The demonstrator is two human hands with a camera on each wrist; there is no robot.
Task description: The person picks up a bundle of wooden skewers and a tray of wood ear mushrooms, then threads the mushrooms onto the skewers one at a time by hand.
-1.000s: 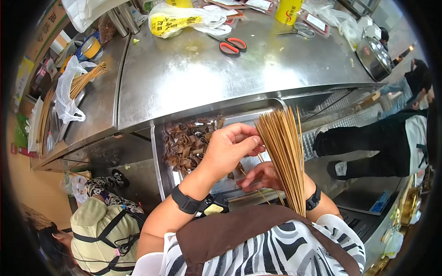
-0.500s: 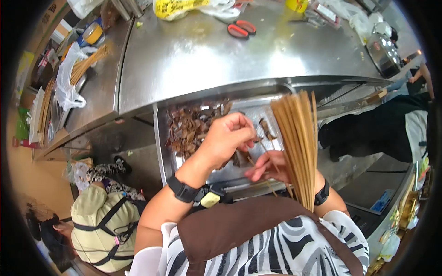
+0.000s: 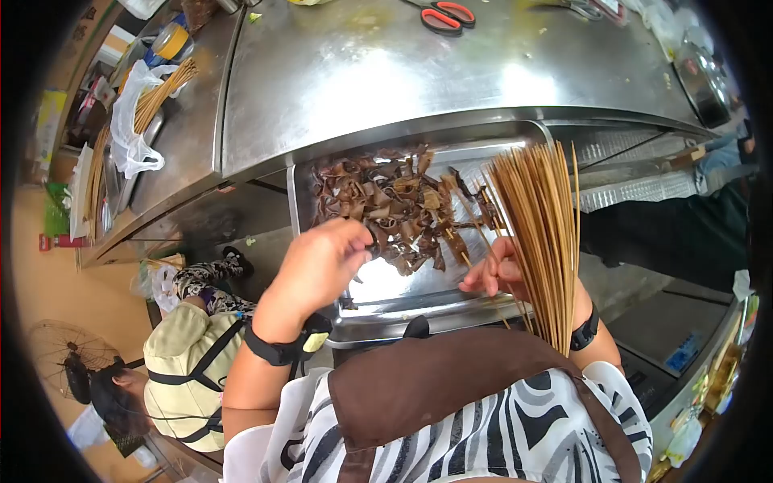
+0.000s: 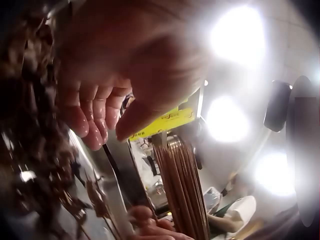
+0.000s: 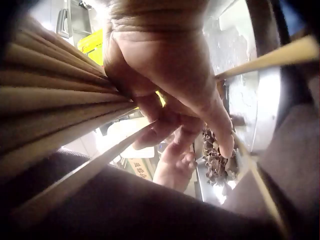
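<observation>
My right hand (image 3: 503, 272) holds an upright fan of thin bamboo skewers (image 3: 538, 233), which covers part of that hand. Its fingertips point left over the metal tray (image 3: 386, 330). Below them lie skewers threaded with brown pieces (image 3: 453, 241), inside the tray's right side. My left hand (image 3: 326, 262) hovers over the tray's left front, fingers bent and thumb close by, beside the heap of brown curled strips (image 3: 374, 189). In the left wrist view, a gap shows between the thumb and bent fingers (image 4: 94, 135), with nothing seen in it.
A steel counter (image 3: 362, 88) stands beyond the tray, bearing red-handled scissors (image 3: 448, 16). On the side counter at left, more skewers (image 3: 165, 92) poke out of a white plastic bag (image 3: 129, 129). A person in a pale top (image 3: 181, 354) is at lower left; dark trousers (image 3: 652, 233) show at right.
My left hand has moved away from the skewers beside my right hand, leftward to the tray's near left side. The right hand keeps hold of the skewer bundle. The head view has tilted down.
</observation>
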